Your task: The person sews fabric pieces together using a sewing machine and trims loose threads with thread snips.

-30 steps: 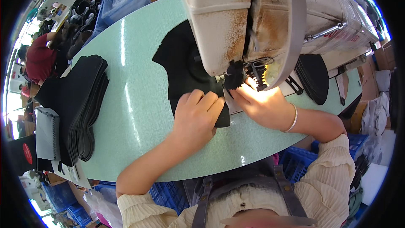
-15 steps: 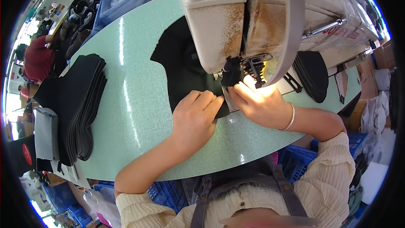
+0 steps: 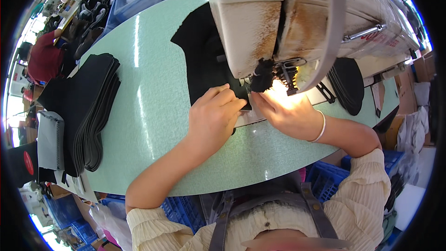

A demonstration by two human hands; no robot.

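The pale green oval table (image 3: 162, 88) spreads widest, its curved edge just before the person. Over its far right part looms the cream sewing machine (image 3: 248, 28), stained brown. At the left lies 1 tall stack of black pieces (image 3: 88, 107), fanned along its side. The black piece (image 3: 202, 65) in work lies on the table, partly under the machine's head. The left hand (image 3: 213, 118) bends its fingers over this piece's near edge; whether they grip it, I cannot tell. The right hand (image 3: 292, 116) has its fingertips together near the needle area; glare hides whether they hold anything. Smaller are 1 rounded black stack (image 3: 347, 86) right of the machine's head and 1 bangle (image 3: 319, 128).
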